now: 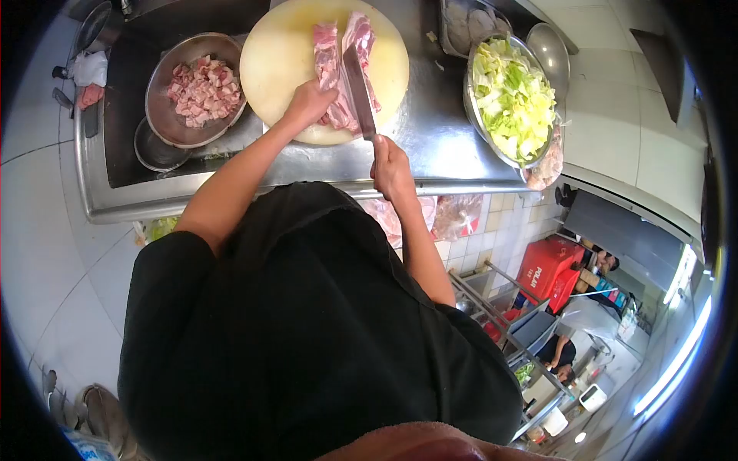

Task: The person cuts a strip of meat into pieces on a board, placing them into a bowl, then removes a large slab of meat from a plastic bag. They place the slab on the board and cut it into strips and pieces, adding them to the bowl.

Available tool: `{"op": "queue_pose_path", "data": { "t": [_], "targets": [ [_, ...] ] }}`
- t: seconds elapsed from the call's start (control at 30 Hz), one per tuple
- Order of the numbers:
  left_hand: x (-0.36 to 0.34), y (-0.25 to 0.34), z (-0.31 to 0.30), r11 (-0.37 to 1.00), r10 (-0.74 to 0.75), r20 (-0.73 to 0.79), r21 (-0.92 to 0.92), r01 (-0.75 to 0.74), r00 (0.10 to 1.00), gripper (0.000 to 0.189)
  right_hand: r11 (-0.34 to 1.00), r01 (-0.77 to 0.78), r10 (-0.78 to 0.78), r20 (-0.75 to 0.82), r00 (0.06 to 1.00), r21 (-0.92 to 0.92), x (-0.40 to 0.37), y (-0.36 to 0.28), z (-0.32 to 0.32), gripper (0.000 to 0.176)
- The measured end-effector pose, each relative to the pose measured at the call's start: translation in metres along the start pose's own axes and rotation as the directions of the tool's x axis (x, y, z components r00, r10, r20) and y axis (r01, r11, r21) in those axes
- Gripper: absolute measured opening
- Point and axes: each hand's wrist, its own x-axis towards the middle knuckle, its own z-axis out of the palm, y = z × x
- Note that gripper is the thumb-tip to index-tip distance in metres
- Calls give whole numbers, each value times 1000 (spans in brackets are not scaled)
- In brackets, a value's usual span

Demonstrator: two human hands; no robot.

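A round, pale cutting board point(269, 61) lies on the steel counter, with two long strips of raw meat on it. My left hand point(309, 104) is closed on the left strip of meat point(326, 54), its fingers curled at the strip's edge. In my right hand point(393, 167) is the handle of a wide-bladed knife point(358, 88). Its blade points away from me and lies between the two strips, partly in front of the right strip of meat point(360, 32). Whether the edge touches meat or board cannot be made out.
To the left, a metal bowl of cut meat pieces point(204, 91) sits over the sink point(123, 154). A bowl of chopped leafy vegetable point(511, 100) stands at the right. Bagged meat point(457, 217) is below the counter edge. Other people and a red cooler point(550, 270) are farther right.
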Motion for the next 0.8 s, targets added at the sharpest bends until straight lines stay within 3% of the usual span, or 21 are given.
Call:
{"op": "queue_pose_path", "data": {
  "t": [0.3, 0.43, 0.57, 0.67, 0.73, 0.8],
  "targets": [
    [-10, 14, 2, 1000, -29, -52, 3, 30, 998, 40, 996, -61, 62, 7, 998, -65, -20, 16, -4, 49],
    [-7, 7, 5, 999, -23, -52, -45, 20, 998, 36, 975, 63, -80, -72, 994, -212, -20, 10, 2, 47],
    [-7, 2, 10, 1000, -26, -48, -16, 25, 998, 31, 950, 52, -89, -108, 990, -308, -12, -10, 24, 44],
    [-1, 1, 13, 1000, 15, 4, 6, -15, 1000, 29, 944, 95, -127, -80, 989, -317, 42, -37, 37, 49],
    [1, -3, 7, 1000, 4, 33, 30, -5, 999, 28, 912, 210, -252, -79, 964, -353, 90, -41, 47, 50],
    [4, -4, 2, 999, -18, -3, 40, 18, 1000, 31, 928, 243, -277, -84, 957, -282, 104, -52, 47, 51]
  ]
}}
